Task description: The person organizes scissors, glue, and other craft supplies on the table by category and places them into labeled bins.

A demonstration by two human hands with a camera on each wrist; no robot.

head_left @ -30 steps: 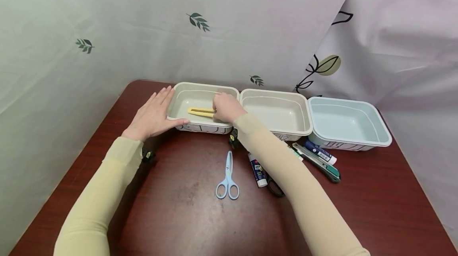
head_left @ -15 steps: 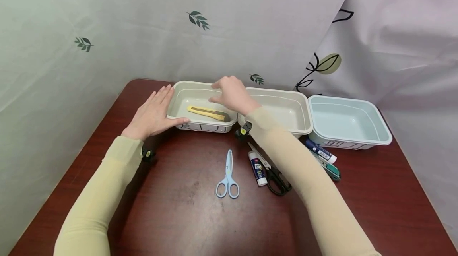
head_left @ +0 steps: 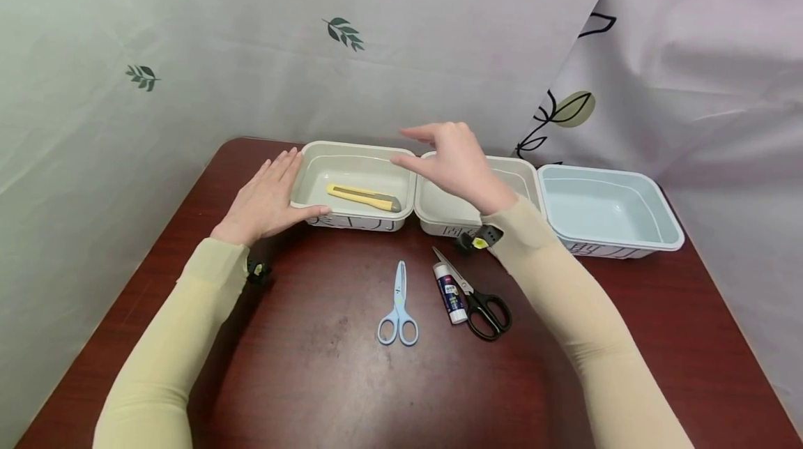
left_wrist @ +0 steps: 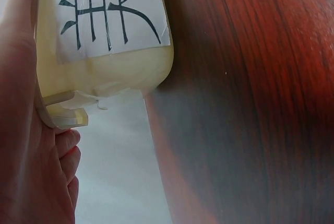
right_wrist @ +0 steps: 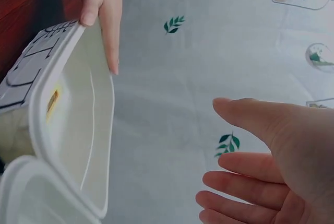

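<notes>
My left hand (head_left: pixel 266 194) rests with straight fingers on the left end of the left cream bin (head_left: pixel 401 222), thumb along its front rim. Inside that bin lies a yellow utility knife (head_left: pixel 364 196), partly visible in the right wrist view as well. Above the middle cream bin (head_left: pixel 433 215) hangs my right hand (head_left: pixel 454 163), thumb and fingers spread apart with nothing between them. The right wrist view shows the same empty right hand (right_wrist: pixel 266 166) against the backdrop. In the left wrist view, the bin's papered side (left_wrist: pixel 112 18) carries black writing.
A light blue bin (head_left: pixel 617 215) stands at the right of the row. On the table in front lie blue scissors (head_left: pixel 399 306), a glue stick (head_left: pixel 449 293) and black-handled scissors (head_left: pixel 486 313). My right sleeve (head_left: pixel 577 309) covers the table area before the blue bin.
My right hand has let go of the yellow utility knife, leaving it in the left bin, and has risen and moved right over the middle bin. The left hand has stayed in place.
</notes>
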